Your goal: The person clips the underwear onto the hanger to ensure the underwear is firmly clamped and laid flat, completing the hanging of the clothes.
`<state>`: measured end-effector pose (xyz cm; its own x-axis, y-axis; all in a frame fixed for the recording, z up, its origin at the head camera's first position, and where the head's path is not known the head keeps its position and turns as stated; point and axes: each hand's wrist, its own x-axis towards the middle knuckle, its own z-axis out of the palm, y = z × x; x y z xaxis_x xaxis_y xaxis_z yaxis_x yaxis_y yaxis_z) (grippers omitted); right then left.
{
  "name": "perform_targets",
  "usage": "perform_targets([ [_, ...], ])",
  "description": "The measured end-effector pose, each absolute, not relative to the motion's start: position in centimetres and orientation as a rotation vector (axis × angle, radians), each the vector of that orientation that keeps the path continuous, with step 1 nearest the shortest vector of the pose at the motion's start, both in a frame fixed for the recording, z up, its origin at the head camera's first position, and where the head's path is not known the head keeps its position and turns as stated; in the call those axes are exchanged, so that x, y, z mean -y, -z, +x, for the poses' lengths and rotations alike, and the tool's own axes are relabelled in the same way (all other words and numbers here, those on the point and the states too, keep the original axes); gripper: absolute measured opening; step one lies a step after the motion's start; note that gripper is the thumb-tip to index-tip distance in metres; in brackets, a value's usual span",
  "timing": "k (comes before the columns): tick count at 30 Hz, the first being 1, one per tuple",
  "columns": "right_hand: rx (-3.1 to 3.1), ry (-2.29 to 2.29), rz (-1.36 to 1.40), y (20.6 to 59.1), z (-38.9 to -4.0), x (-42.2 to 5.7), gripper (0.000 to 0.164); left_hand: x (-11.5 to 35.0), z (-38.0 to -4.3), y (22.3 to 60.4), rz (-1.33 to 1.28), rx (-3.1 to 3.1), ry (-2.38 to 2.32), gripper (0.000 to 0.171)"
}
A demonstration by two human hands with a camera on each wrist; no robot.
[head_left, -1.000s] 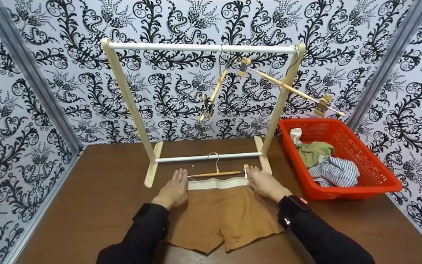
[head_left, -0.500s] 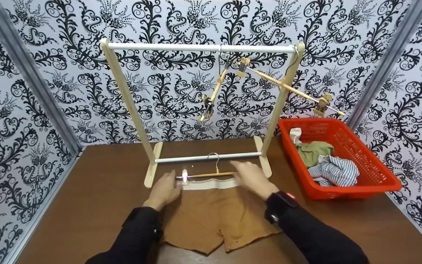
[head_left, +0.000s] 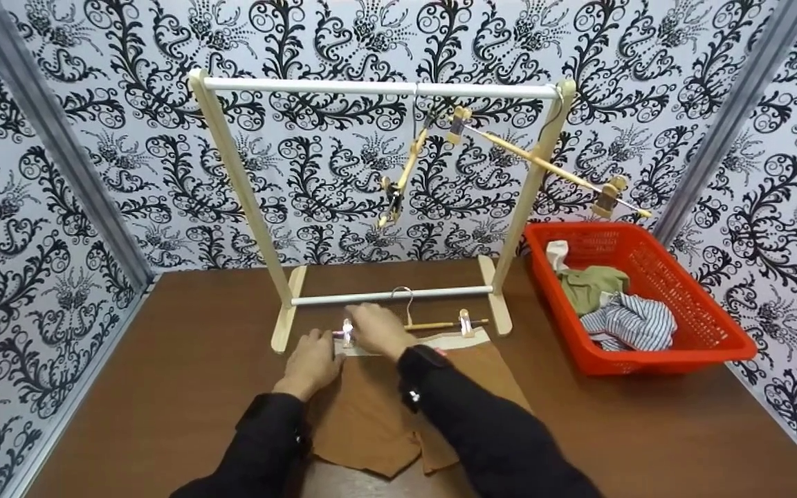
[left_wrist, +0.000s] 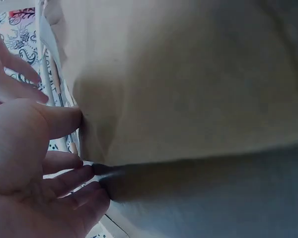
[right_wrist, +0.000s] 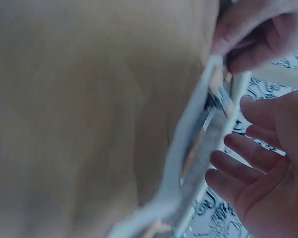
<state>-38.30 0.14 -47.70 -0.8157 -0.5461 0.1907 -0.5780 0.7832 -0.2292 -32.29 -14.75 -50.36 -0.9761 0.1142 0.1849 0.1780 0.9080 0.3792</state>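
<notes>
Brown shorts [head_left: 364,408] with a pale waistband [head_left: 478,337] lie flat on the table. Along the waistband runs a clip hanger [head_left: 433,326], its hook pointing away. One clip [head_left: 466,324] sits at the waistband's right part, another clip [head_left: 348,333] at its left. My left hand [head_left: 310,363] pinches the left corner of the waistband; the right wrist view shows its thumb and finger there. Close beside the left clip, my right hand [head_left: 379,332] hovers, its fingers [right_wrist: 243,168] spread and holding nothing. It hides part of the hanger bar in the head view.
Behind stands a wooden rack [head_left: 239,187] with a white top rail [head_left: 371,87]. From the rail hang a hanger [head_left: 409,162] and a second hanger [head_left: 537,160] with clips, tilted. An orange basket [head_left: 717,332] holding several crumpled clothes is on the right.
My right hand has left the right end of the waistband and crossed left to the left clip. My left hand has shifted slightly left to the waistband's corner, uncovering the left clip.
</notes>
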Motion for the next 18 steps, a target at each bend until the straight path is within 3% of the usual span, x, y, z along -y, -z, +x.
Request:
perform_targets([
  [18, 2.901, -0.412, 0.888, 49.5, -38.0, 0.7, 0.030, 14.9, -32.2, 50.6, -0.205, 2.968, 0.583, 0.049],
])
